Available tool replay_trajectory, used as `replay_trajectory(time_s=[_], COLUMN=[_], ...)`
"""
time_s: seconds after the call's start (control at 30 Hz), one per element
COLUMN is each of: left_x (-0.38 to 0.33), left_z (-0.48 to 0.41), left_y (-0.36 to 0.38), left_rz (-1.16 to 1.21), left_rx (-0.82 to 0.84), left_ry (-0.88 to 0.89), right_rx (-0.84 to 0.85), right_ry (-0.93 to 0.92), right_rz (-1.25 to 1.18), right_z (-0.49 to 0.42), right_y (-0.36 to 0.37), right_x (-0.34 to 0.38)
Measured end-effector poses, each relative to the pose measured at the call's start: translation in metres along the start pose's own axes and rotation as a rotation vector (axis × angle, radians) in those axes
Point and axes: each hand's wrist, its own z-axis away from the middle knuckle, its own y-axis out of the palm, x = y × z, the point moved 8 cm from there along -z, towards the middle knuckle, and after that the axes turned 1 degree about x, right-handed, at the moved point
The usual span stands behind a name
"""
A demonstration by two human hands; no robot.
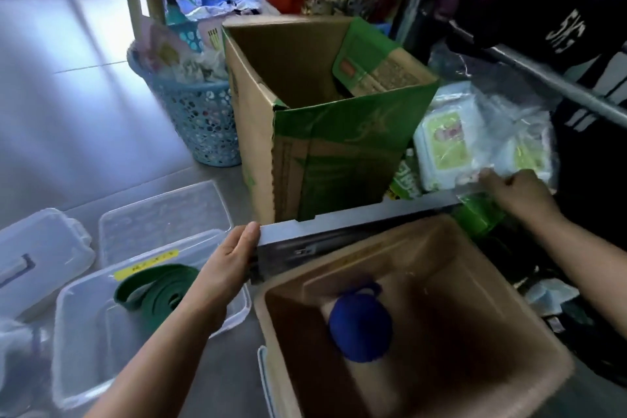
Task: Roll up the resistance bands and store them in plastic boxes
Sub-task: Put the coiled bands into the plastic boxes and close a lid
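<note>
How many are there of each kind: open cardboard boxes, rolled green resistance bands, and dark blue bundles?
Open cardboard boxes: 2, the green-printed cardboard box and the plain brown cardboard box
Rolled green bands: 1, the green resistance band in the clear plastic box
Dark blue bundles: 1, the dark blue bundle inside the brown box
Total: 4

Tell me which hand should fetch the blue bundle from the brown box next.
Left, probably: the left hand rests on the grey rail, holding nothing, nearer the blue bundle; the right hand grips a plastic bag.
</note>
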Motion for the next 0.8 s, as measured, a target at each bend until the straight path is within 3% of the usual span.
replay_trajectory(time_s=[0.13,0.33,0.57,0.7,0.8], left_x=[0.007,-0.020,-0.033,-0.021,0.011], left_z=[0.004,0.028,0.087,0.139,0.166], left_y=[0.001,0.001,0.020,0.039,0.059], left_rz=[0.040,-0.039,-0.105,-0.314,-0.486], left_rx=[-0.038,-0.078,-0.084,-0.159,-0.134], left_ry=[0.055,0.303,0.488,0.659,0.660], right_rx=[-0.101,-0.171,0.155,0.158,0.158], right_ry=[-0.093,-0.151,-0.090,-0.235,-0.252], right_rz=[-0.089,-0.185,-0.486,-0.380,-0.289], right_z=[0.001,0.017,0.034,0.071,0.094], right_y=[0.005,0.009,0.007,-0.018,-0.024], right_x=[-0.009,0.000,0.003,-0.009,-0.029])
